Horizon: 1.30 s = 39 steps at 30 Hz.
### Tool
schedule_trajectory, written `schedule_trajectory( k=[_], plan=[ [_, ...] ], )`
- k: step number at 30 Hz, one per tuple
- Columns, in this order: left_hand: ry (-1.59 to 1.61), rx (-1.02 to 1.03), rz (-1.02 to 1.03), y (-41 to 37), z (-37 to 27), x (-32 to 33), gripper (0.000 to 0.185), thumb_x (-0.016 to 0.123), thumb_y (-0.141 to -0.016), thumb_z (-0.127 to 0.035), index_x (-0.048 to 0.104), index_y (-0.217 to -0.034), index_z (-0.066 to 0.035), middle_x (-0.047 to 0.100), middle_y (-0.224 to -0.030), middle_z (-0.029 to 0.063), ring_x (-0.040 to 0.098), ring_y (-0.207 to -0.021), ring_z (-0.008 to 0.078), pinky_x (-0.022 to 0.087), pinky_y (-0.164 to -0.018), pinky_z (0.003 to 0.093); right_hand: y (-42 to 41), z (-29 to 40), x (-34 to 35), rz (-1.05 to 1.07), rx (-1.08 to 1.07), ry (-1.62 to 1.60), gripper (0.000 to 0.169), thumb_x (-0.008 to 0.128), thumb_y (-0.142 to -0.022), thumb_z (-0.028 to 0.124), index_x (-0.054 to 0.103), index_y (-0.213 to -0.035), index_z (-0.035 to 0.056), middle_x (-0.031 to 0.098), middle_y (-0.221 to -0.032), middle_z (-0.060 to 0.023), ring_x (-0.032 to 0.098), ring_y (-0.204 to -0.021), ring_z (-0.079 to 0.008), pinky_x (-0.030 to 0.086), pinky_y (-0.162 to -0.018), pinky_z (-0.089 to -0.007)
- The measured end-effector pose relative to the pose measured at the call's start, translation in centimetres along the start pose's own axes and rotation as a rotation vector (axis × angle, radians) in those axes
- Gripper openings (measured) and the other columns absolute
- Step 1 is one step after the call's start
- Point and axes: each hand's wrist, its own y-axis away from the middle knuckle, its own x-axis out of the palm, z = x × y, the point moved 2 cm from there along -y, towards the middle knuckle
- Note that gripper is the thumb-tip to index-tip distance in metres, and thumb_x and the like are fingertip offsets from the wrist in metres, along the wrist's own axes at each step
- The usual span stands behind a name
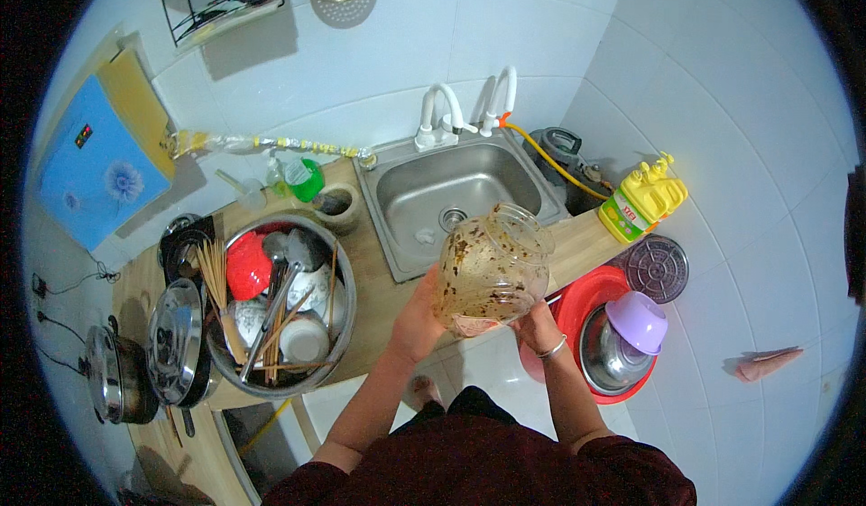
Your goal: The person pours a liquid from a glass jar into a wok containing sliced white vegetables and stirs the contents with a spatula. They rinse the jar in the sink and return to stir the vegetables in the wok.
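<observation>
A clear wide-mouthed jar (490, 272), tilted with its open mouth towards the upper right, is between my two hands at the counter's front edge. Dark brown flecks stick all over its wall, and a label shows near its base. My left hand (418, 320) grips the base on the left side. Against the lower right side rests my right hand (539, 327), with a bangle at the wrist; its fingers are partly hidden by the jar. Just beyond is the stainless steel sink (399, 228), with a drain and a small whitish scrap in its basin.
Left of the sink, a large metal basin (348, 289) holds bowls, ladles, chopsticks and a bamboo whisk. Pots and lids stand farther left. White faucets (440, 117) rise behind the sink. Yellow detergent bottles (636, 201) are at right, above a red basin (568, 310) with bowls.
</observation>
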Motion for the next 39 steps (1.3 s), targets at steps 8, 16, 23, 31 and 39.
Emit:
schedule_trajectory(
  k=[8, 16, 23, 31, 39],
  plan=[
    [1.451, -0.349, 0.010, -3.5, 5.1, 2.8, 0.074, 0.048, -0.080, -0.054, 0.024, -0.134, -0.009, 0.033, -0.134, 0.0125, 0.032, -0.123, 0.0324, 0.028, -0.098, 0.0538, -4.2, -1.4, -1.6, 0.025, -0.035, -0.185, 0.076, 0.052, -0.079, 0.054, 0.027, -0.131, 0.0054, 0.044, -0.123, -0.0100, 0.045, -0.112, -0.0224, 0.042, -0.088, -0.0353],
    [1.466, -0.320, 0.002, -9.2, 9.1, 3.7, 0.083, 0.047, -0.073, -0.065, 0.024, -0.135, -0.015, 0.030, -0.135, 0.0139, 0.029, -0.123, 0.0380, 0.026, -0.096, 0.0609, -9.9, -1.5, -5.7, 0.137, -0.172, 0.185, 0.071, 0.052, -0.083, 0.029, 0.016, -0.135, -0.0023, 0.034, -0.132, -0.0120, 0.032, -0.123, -0.0209, 0.023, -0.101, -0.0334],
    [1.499, -0.241, -0.100, -18.8, 14.2, 5.2, 0.082, 0.046, -0.073, -0.065, 0.024, -0.136, -0.017, 0.032, -0.134, 0.0136, 0.031, -0.122, 0.0382, 0.029, -0.094, 0.0605, -18.4, 3.5, -15.1, 0.181, 0.057, 0.306, 0.063, 0.045, -0.089, 0.035, 0.019, -0.137, 0.0042, 0.039, -0.131, -0.0111, 0.037, -0.119, -0.0167, 0.031, -0.095, -0.0308],
    [1.432, -0.301, -0.280, -29.4, 18.3, 6.9, 0.082, 0.038, -0.073, -0.070, 0.023, -0.136, -0.019, 0.027, -0.137, 0.0134, 0.031, -0.122, 0.0386, 0.033, -0.090, 0.0608, -33.7, 9.9, -23.8, -0.042, 0.044, 0.768, 0.046, 0.042, -0.091, 0.037, 0.048, -0.120, 0.0022, 0.061, -0.102, -0.0090, 0.055, -0.098, -0.0157, 0.041, -0.084, -0.0272],
    [1.358, -0.209, -0.235, -34.7, 21.4, 7.2, 0.085, 0.042, -0.071, -0.069, 0.021, -0.136, -0.018, 0.026, -0.136, 0.0155, 0.030, -0.122, 0.0405, 0.033, -0.091, 0.0611, -49.0, 9.3, -27.8, -0.110, -0.246, 1.210, 0.041, 0.048, -0.086, 0.027, 0.046, -0.121, 0.0052, 0.053, -0.115, -0.0173, 0.051, -0.105, -0.0303, 0.040, -0.089, -0.0351]
  ],
)
